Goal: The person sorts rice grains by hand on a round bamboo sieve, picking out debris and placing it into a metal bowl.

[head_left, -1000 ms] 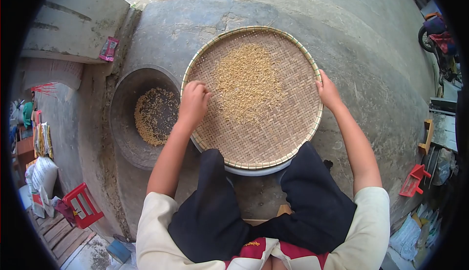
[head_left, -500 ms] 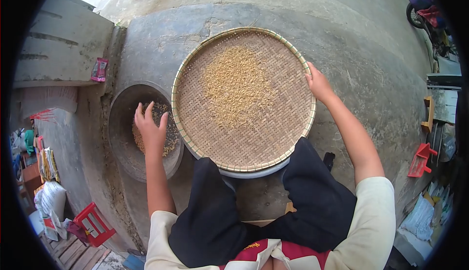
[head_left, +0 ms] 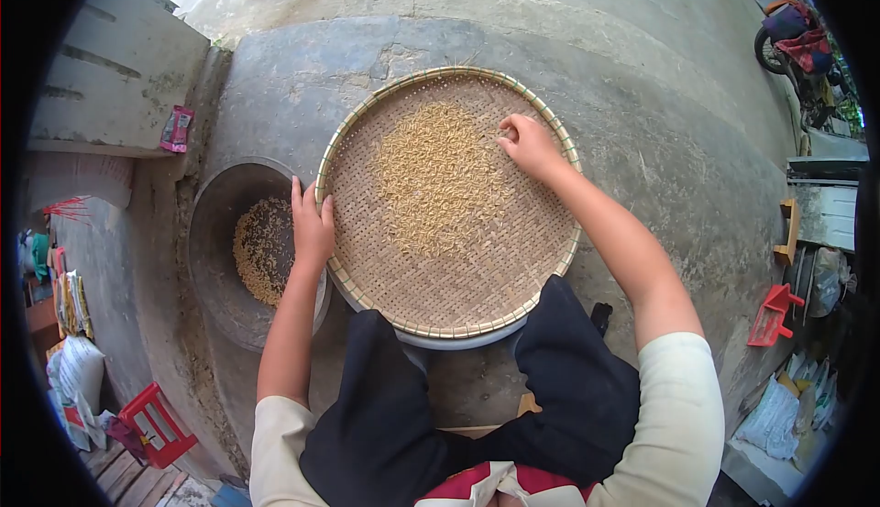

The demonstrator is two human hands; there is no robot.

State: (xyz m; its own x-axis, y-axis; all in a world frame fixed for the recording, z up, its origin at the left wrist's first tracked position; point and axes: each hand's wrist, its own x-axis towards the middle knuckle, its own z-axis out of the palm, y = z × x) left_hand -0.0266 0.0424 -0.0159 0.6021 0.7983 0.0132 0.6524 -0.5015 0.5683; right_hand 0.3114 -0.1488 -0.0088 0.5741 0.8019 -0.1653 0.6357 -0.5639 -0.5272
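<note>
A round woven bamboo winnowing tray [head_left: 513, 259] rests in front of my knees on a pale basin [head_left: 463, 342], only the basin's lower edge showing. Unhusked rice grains [head_left: 440, 177] lie spread over the tray's middle and upper left. At the tray's left rim, my left hand [head_left: 314, 232] grips the edge, thumb on the inner side. Over the right part of the tray hovers my right hand [head_left: 532, 147], fingers curled and pinched together; whatever they may hold is too small to make out. A dark round tub [head_left: 215, 278] beside the tray contains more grains [head_left: 261, 250].
A concrete block [head_left: 119, 76] with a pink packet [head_left: 177, 128] on it stands at the left. Red plastic stools [head_left: 158, 424] and sacks [head_left: 78, 369] sit lower left. On the right are a red plastic item [head_left: 775, 314], bags [head_left: 770, 420] and a parked motorbike [head_left: 797, 39].
My left hand has moved from above the tub to the tray's left rim and taken hold. My right hand has let go of the right rim and moved inward over the tray.
</note>
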